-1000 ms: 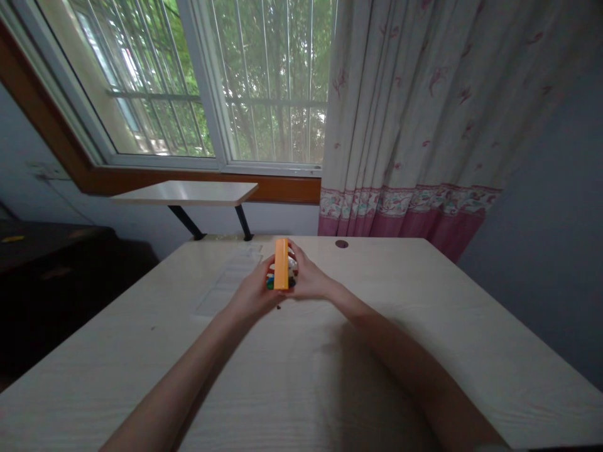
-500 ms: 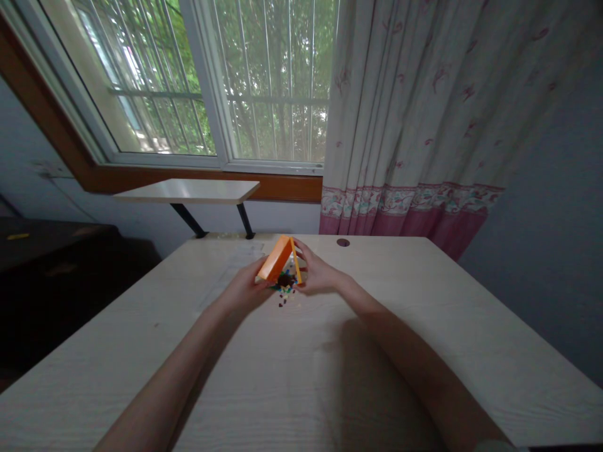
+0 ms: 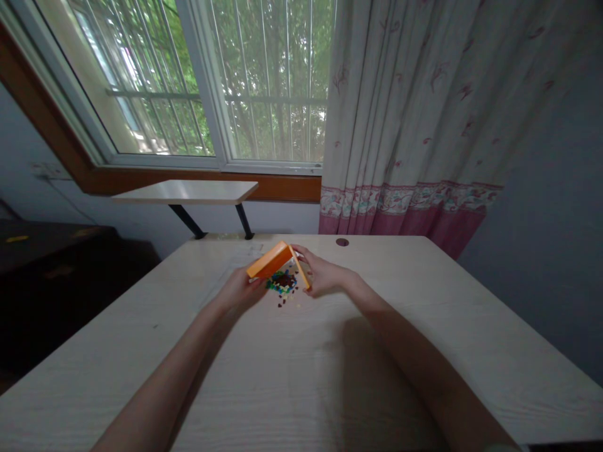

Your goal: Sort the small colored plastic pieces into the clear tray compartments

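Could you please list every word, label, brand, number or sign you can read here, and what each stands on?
None can be read.
Orange case: no lettering visible on the sides in view.
Small coloured pieces: too small to tell.
Yellow patch at far left: too blurred to tell.

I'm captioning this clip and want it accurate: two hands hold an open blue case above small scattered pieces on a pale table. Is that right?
Not quite: the case is orange, not blue, as the head view shows. The left hand and right hand do hold it open above small scattered pieces on a pale table.
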### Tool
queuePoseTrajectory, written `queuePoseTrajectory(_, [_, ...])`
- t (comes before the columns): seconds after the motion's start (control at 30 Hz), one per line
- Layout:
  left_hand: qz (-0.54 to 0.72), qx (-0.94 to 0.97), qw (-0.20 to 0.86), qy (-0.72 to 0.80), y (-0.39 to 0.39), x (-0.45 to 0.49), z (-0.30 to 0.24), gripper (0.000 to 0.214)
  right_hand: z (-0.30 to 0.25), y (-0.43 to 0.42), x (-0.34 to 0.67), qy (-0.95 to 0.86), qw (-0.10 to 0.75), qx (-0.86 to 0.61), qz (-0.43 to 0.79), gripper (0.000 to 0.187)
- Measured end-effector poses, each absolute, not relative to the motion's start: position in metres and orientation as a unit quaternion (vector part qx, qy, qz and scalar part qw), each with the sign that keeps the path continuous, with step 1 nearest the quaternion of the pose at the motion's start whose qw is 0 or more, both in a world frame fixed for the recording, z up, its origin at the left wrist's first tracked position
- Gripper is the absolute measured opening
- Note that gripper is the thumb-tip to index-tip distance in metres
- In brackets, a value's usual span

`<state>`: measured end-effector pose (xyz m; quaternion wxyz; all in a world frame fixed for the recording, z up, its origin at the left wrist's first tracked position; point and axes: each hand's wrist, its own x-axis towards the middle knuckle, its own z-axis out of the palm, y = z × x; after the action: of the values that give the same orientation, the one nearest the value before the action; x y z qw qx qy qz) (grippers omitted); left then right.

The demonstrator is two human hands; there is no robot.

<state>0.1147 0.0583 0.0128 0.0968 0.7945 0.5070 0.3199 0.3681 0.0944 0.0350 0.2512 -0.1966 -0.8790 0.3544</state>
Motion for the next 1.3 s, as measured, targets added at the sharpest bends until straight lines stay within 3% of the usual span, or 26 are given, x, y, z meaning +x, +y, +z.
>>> queuePoseTrajectory(0.23, [0.344, 0.771, 0.119, 0.522, 0.059, 0.114, 0.013, 0.035, 0.047, 0.088, 0.372, -0.887, 0.227, -0.206, 0.344, 0.106])
queuePoseTrajectory(0.4, [0.368, 0.746, 0.174, 0.527, 0.053, 0.128, 0.023, 0.031, 0.053, 0.095, 0.373, -0.875, 0.283, -0.151, 0.363, 0.105])
queuePoseTrajectory(0.57, [0.444, 0.692, 0.332, 0.463, 0.044, 0.153, 0.032, 0.042, 0.041, 0.117, 0.375, -0.780, 0.350, -0.180, 0.486, 0.090])
queuePoseTrajectory(0.77, [0.488, 0.628, 0.445, 0.412, 0.041, 0.169, 0.028, 0.054, 0.020, 0.127, 0.362, -0.633, 0.406, -0.204, 0.626, 0.064])
queuePoseTrajectory(0.87, [0.463, 0.608, 0.514, 0.390, 0.037, 0.168, 0.033, 0.059, 0.016, 0.119, 0.352, -0.660, 0.425, -0.241, 0.571, 0.067])
queuePoseTrajectory(0.97, [0.440, 0.588, 0.537, 0.416, 0.031, 0.164, 0.044, 0.052, 0.019, 0.105, 0.343, -0.744, 0.429, -0.287, 0.425, 0.079])
queuePoseTrajectory(1.13, [0.462, 0.525, 0.471, 0.537, 0.026, 0.153, 0.063, 0.053, 0.037, 0.077, 0.336, -0.853, 0.359, -0.311, 0.216, 0.097])
queuePoseTrajectory(1.3, [0.505, 0.444, 0.410, 0.616, -0.001, 0.097, 0.077, 0.054, 0.026, 0.061, 0.342, -0.874, 0.296, -0.338, 0.188, 0.122])
